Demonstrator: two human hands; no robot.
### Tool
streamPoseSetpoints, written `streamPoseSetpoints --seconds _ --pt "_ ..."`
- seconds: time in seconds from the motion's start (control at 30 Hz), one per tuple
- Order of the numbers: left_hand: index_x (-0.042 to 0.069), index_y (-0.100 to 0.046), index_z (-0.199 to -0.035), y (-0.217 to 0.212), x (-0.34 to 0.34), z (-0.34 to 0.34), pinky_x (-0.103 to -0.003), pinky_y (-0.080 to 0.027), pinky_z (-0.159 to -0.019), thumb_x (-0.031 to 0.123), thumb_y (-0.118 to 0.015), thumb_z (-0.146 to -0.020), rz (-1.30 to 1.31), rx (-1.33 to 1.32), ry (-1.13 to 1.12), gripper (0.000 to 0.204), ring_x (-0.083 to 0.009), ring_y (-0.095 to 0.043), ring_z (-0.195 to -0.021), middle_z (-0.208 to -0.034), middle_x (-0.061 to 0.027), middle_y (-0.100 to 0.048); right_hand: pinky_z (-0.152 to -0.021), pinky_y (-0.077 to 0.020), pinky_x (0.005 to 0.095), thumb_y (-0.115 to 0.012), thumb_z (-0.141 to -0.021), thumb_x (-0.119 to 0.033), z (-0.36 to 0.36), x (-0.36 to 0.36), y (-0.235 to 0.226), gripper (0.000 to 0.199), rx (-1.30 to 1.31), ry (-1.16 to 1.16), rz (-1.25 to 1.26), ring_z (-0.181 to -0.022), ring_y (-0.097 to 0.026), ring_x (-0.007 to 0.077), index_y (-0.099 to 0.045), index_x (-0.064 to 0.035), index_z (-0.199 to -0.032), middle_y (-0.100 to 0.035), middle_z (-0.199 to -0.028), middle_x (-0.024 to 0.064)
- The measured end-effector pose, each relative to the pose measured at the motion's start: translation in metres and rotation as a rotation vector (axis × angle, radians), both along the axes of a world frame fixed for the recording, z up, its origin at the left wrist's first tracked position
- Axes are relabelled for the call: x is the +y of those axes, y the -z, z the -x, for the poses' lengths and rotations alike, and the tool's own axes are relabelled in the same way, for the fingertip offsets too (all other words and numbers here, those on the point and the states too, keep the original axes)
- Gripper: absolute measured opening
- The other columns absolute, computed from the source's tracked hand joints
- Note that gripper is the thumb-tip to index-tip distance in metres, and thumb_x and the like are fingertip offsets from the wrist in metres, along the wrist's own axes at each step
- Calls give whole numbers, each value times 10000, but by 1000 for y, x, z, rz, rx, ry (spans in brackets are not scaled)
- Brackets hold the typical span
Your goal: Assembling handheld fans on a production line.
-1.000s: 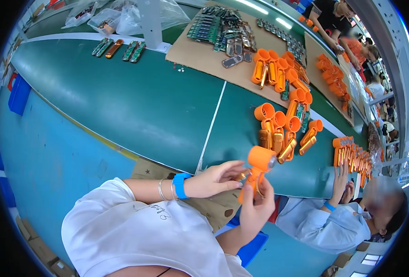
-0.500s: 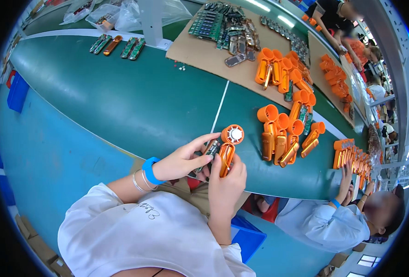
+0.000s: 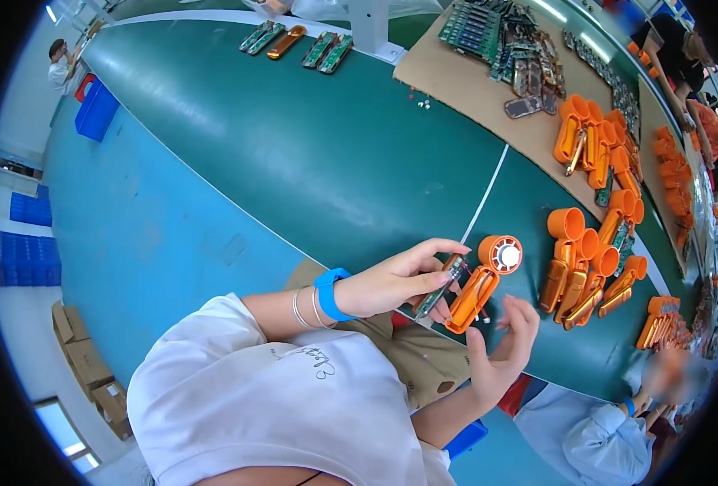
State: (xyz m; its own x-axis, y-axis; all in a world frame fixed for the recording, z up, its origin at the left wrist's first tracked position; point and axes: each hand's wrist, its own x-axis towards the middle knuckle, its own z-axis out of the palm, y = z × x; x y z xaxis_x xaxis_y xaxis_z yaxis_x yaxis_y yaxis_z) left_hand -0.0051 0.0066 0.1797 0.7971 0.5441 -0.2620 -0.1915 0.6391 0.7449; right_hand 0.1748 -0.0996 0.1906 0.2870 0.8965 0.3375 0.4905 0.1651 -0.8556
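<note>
My left hand (image 3: 395, 283) grips a green circuit board (image 3: 438, 293) together with an orange handheld fan housing (image 3: 474, 298), above the table's near edge. The housing has a round head with a white hub at its far end, and its hollow handle points toward me. A thin wire with a small white connector sticks out beside the handle. My right hand (image 3: 501, 348) is just right of the handle, fingers spread and apart from it, holding nothing. Part of the board is hidden behind my left fingers.
Orange fan housings (image 3: 583, 267) lie in a group on the green table (image 3: 310, 146) to the right. Behind them, a cardboard sheet (image 3: 456, 93) carries circuit boards and more housings. Boards (image 3: 327, 53) lie at the far left edge. A co-worker (image 3: 610, 441) sits at the right.
My right hand has let go of the fan housing and opened to its right. My left hand keeps the housing and board. The whole view has swung to the left.
</note>
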Motion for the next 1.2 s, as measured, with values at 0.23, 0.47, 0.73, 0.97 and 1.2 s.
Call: streamPoseSetpoints --seconds 0.23,0.47,0.73,0.97,1.2 --pt "94 -287 -1389 1 0 -2 -284 -535 -767 191 -411 -999 26 -19 -13 421 -135 -621 -819 -1008 -89 -532 -631 -434 228 -648 -799 16 7 18 11 112 323 103 11 -769 -552 150 -636 42 -907 -624 -984 152" --pt "83 -279 -1392 6 -1 -2 -283 -535 -757 195 -406 -1000 -18 -53 -15 427 -138 -626 -826 -1009 -92 -544 -489 -336 164 -597 -889 -51 1 23 15 179 579 233 39 -549 -458 42 -594 44 -1041 -657 -791 111" --pt "80 -282 -1392 2 0 -1 -282 -536 -763 168 -397 -999 -25 -19 -18 419 -141 -628 -821 -1021 -98 -554 -565 -373 163 -622 -867 -42 3 18 14 161 657 232 65 -654 -505 76 -621 44 -1003 -638 -904 115" --pt "86 -286 -1404 5 0 -1 -306 -534 -776 189 -414 -997 -46 -36 -2 439 -165 -631 -867 -1042 -106 -561 -704 -453 233 -584 -839 27 -4 23 3 121 287 -37 10 -915 -572 158 -636 85 -932 -617 -1030 167" --pt "77 -302 -1393 2 0 -3 -276 -529 -756 187 -432 -993 -17 -34 -15 435 -133 -621 -827 -960 -80 -536 -559 -419 168 -606 -856 -9 -27 47 -18 152 549 -249 297 -692 -572 69 -656 59 -983 -671 -970 145"
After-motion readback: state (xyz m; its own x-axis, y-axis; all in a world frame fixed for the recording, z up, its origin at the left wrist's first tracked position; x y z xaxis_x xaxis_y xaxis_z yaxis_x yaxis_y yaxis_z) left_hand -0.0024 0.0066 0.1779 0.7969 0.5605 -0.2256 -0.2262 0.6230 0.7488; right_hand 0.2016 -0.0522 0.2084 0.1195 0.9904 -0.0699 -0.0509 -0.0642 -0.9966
